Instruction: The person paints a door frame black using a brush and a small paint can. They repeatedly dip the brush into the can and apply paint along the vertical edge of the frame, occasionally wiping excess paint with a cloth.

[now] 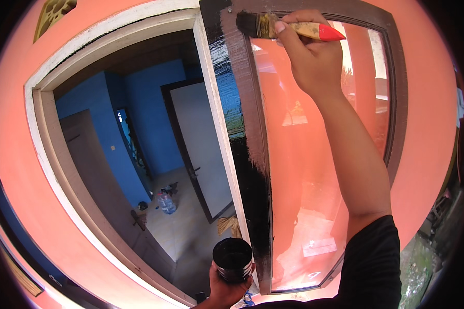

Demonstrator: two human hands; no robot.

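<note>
At the upper left corner of the brown glazed frame (242,67), to the right of the white door frame (215,105), gripped by the closed right hand (317,56): a paintbrush (263,26) with dark bristles, seemingly against the wood. Below, held upright in the curled left hand (226,291): a round pot (234,271), dark inside. Could smear the glass pane (299,159) with a wrist slip or overloaded bristles; could spill from the pot if tilted. On the frame's left upright: glossy black, perhaps wet, outside and low down; dull brown near the upper glass edge, ragged streaks between.
</note>
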